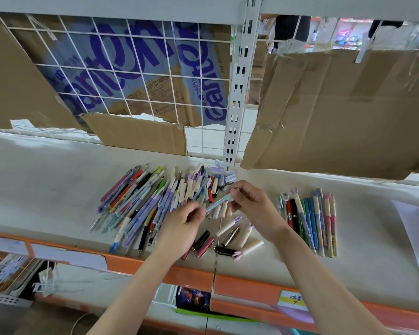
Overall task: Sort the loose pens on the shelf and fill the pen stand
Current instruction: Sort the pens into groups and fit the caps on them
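A light blue pen (217,203) is held above the white shelf (46,189) between both hands. My left hand (183,228) pinches its lower end, and my right hand (249,204) grips its upper end. Behind and to the left lies a big heap of loose pens (140,204). Loose caps and short pieces (228,240) are scattered just below my hands. To the right, a neat row of sorted pens (310,221) lies side by side. No pen stand is in view.
Torn cardboard (336,112) hangs over the wire grid back (121,76) of the shelf. A slotted white upright (237,93) stands behind the pens. The shelf's orange front edge (247,288) carries labels. A sheet of paper (414,233) lies at the far right.
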Demonstrator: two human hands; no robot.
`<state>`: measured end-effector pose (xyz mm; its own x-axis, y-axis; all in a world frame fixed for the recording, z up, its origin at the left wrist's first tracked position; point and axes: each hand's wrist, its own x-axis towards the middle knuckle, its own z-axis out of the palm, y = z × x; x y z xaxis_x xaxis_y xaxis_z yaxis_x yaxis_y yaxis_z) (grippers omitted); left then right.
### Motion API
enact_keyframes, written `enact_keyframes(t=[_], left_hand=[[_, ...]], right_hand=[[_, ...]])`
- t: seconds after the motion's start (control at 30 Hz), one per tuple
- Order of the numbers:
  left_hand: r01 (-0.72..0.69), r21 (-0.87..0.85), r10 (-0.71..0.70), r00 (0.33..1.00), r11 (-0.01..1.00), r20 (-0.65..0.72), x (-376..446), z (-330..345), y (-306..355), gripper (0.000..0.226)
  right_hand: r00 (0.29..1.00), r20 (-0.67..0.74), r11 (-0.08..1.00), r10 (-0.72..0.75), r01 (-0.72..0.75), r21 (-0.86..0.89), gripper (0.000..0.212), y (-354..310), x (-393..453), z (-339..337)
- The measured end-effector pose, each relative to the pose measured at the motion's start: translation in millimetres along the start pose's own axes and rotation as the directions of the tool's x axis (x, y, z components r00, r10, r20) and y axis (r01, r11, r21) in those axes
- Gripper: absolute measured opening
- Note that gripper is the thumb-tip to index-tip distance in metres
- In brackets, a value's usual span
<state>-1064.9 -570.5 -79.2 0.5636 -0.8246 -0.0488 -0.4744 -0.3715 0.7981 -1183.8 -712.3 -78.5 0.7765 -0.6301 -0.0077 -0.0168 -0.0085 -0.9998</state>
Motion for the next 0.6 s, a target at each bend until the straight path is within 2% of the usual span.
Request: enact_keyframes(t=[0.07, 0.13, 0.2, 0.27, 0.37, 0.43, 0.47, 0.5, 0.53, 0.6], left_hand=[[0.148, -0.188, -0.136, 0.988, 0.971, 0.076, -0.4, 0.7, -0.3, 0.024], [0.276, -0.362, -0.221, 0.958, 0.890, 0.184, -0.6, 1.4, 3.2, 0.025], [0.344, -0.440, -0.262, 0.935, 0.830, 0.238, -0.8, 3.9, 12.0, 0.024], [0.287, -0.432, -0.212, 0.954, 0.855, 0.213, 3.1, 7.7, 23.6, 0.026], [0.076, -0.176, -0.051, 0.988, 0.981, 0.144, 12.5, 10.8, 34.1, 0.033], [-0.028, 0.039, 0.024, 0.995, 0.999, 0.095, 20.5, 8.0, 27.9, 0.033], [-0.067, 0.161, 0.061, 0.997, 0.985, 0.040, 23.8, 5.3, 21.7, 0.031], [-0.095, 0.292, 0.110, 0.993, 0.952, -0.035, 26.8, 2.1, 13.8, 0.027], [-0.109, 0.418, 0.169, 0.980, 0.902, -0.109, 30.1, -0.1, 4.9, 0.022], [-0.095, 0.584, 0.236, 0.957, 0.806, -0.170, 36.1, -1.8, -9.7, 0.014]], right_hand=[[0.999, 0.028, 0.999, 0.021, -0.021, 0.027, 0.018, 1.9, -3.4, 0.2], [0.999, 0.040, 0.998, 0.036, -0.038, 0.042, 0.018, 1.7, -6.3, -1.9], [0.999, 0.002, 0.992, 0.044, -0.044, 0.116, 0.016, -0.6, -7.5, -2.4], [0.996, -0.080, 0.968, 0.034, -0.013, 0.251, 0.015, -4.2, -7.2, 2.3], [0.979, -0.203, 0.946, 0.008, 0.058, 0.320, 0.016, -9.0, -6.4, 7.8], [0.946, -0.323, 0.986, 0.004, 0.049, 0.157, 0.022, -10.5, -3.3, -1.0], [0.920, -0.390, 1.000, -0.021, 0.016, -0.018, 0.027, -9.3, -1.2, -10.6], [0.897, -0.435, 0.968, -0.081, -0.033, -0.249, 0.030, -6.8, 0.5, -21.5], [0.886, -0.436, 0.878, -0.156, -0.077, -0.472, 0.031, -2.7, 0.9, -31.8], [0.896, -0.375, 0.671, -0.238, -0.127, -0.730, 0.030, 7.8, -2.4, -45.8]])
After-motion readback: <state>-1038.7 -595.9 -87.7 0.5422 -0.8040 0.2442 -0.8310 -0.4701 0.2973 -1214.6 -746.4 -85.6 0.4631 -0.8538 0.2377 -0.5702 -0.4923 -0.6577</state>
